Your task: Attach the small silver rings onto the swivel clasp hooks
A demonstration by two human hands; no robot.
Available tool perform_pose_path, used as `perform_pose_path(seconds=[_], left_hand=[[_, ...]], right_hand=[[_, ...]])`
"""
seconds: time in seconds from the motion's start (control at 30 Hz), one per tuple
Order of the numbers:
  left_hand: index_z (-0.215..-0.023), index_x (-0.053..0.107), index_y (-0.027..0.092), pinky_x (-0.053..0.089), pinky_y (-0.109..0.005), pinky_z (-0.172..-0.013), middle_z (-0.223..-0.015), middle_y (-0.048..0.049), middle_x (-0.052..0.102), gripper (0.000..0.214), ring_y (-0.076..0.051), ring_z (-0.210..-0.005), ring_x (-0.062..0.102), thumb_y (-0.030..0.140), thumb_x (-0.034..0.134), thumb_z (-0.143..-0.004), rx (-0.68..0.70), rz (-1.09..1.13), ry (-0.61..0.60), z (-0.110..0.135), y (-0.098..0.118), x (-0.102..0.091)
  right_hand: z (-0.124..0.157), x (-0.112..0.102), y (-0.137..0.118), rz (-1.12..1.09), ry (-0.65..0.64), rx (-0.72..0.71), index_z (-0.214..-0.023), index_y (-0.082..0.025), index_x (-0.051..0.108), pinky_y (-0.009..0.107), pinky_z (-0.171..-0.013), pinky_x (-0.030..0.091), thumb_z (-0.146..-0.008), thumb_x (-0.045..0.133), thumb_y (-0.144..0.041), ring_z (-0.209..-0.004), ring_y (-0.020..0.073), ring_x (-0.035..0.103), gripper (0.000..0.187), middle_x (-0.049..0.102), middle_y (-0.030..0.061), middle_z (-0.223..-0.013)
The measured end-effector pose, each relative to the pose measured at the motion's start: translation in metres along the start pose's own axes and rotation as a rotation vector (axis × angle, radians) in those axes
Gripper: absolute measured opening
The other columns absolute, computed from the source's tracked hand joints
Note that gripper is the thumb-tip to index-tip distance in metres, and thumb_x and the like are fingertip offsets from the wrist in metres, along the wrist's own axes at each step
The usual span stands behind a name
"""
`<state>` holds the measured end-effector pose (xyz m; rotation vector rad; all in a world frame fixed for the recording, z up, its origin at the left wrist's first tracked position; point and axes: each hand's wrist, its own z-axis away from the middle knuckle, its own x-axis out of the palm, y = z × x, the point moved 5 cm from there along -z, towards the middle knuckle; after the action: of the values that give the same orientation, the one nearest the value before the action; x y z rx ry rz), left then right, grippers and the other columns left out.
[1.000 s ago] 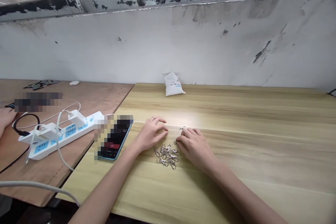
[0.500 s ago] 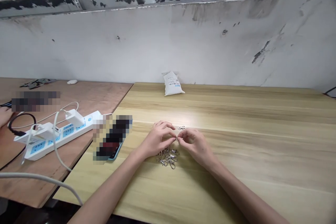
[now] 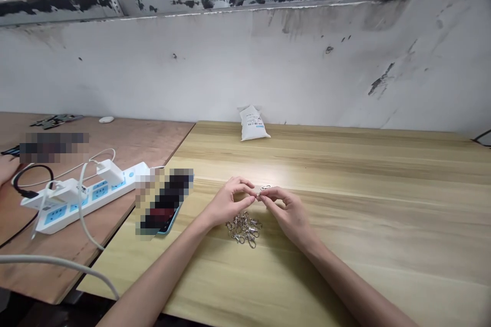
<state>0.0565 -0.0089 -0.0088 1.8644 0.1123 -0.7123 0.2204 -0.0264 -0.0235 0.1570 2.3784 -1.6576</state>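
My left hand [image 3: 229,202] and my right hand [image 3: 288,210] meet above the wooden table, fingertips almost touching. Thumb and forefinger of each are pinched on a small silver swivel clasp [image 3: 259,197], mostly covered by the fingers. Just beyond the fingertips lies another silver clasp [image 3: 265,187], partly hidden by my right hand. A loose pile of several silver swivel clasps [image 3: 245,229] rests on the table below my left hand.
A white plastic packet [image 3: 253,123] with a label lies near the wall. Left of my forearm is a phone [image 3: 172,217], partly blurred out. A white power strip [image 3: 95,196] with plugs and cables sits on the brown table, where another person's hand [image 3: 6,168] shows.
My fingertips have shifted slightly up and the small clasp between them has turned a little. My left hand has lifted slightly, so more of the pile shows.
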Motion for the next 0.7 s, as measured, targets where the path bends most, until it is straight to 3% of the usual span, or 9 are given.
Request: perform_pose_path(seconds=[0.57, 0.7], left_hand=[[-0.084, 0.073, 0.023, 0.043, -0.041, -0.103, -0.111, -0.0052, 0.065, 0.008, -0.021, -0.115, 0.055, 0.022, 0.065, -0.085, -0.005, -0.029, 0.031, 0.0, -0.003, 0.001], [-0.078, 0.072, 0.023, 0.042, -0.045, -0.103, -0.111, -0.0045, 0.064, 0.008, -0.024, -0.114, 0.054, 0.021, 0.066, -0.082, 0.026, -0.197, 0.108, 0.0, 0.001, -0.005]], right_hand=[[0.003, 0.002, -0.005, 0.158, 0.012, -0.143, -0.09, -0.021, 0.07, 0.027, -0.059, 0.052, -0.091, 0.058, -0.027, -0.063, 0.0145, 0.063, 0.013, 0.073, 0.0032, -0.081], [0.005, 0.004, -0.013, 0.367, -0.033, -0.35, -0.095, -0.022, 0.068, 0.028, -0.064, 0.052, -0.093, 0.053, -0.019, -0.07, 0.0153, 0.065, 0.015, 0.073, 0.0038, -0.086]])
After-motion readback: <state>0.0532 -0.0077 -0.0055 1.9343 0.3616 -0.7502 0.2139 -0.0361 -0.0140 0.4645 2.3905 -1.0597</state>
